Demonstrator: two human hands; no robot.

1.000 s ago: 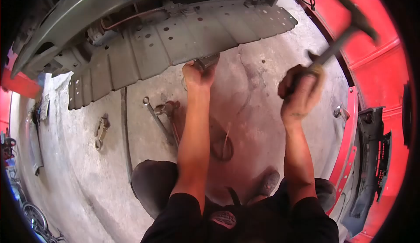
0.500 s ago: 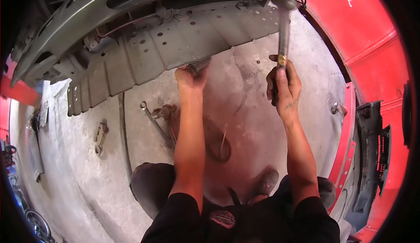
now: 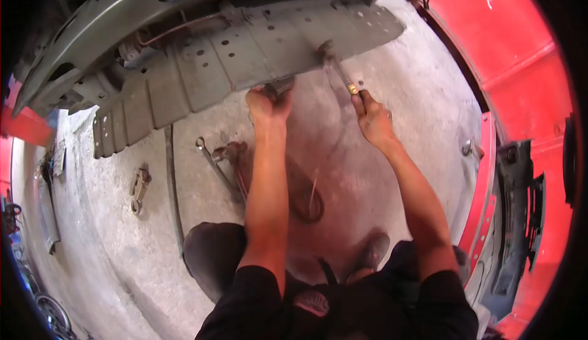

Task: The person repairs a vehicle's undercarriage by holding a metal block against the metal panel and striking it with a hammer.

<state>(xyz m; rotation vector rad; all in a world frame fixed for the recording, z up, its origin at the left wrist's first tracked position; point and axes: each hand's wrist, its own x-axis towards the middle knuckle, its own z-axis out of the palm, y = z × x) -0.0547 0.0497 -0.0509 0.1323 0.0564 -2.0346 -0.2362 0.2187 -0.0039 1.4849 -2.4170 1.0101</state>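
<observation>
- The wide grey ribbed metal panel [image 3: 250, 58], dotted with small round holes, slopes under the curved grey metal beam [image 3: 131, 3], above the floor.
- The left hand [image 3: 267, 106] grips a dark, squarish metal block [image 3: 280, 85] at the panel's near edge; from here I can't tell how flush it sits.
- The right hand [image 3: 375, 121] is closed round the handle of a long hammer [image 3: 342, 73] with a brass-coloured band. Its head, blurred, is over the panel, right of the block; I can't tell whether it touches.
- To my mind, good blows here call for the block pressed flat and steady behind the metal, left fingers well clear, and the hammer face landing square, not on its rim. Short, even strokes look safer than big swings; a tilted face could crease the sheet.
- Nearby on the grey concrete floor [image 3: 116, 236] lie a steel ring-ended wrench [image 3: 215, 167], a rusty brown hammer-like tool [image 3: 231, 152] and, farther left, a worn metal clamp-like tool [image 3: 140, 188].
- I can't make out any container, nor contents to report.
</observation>
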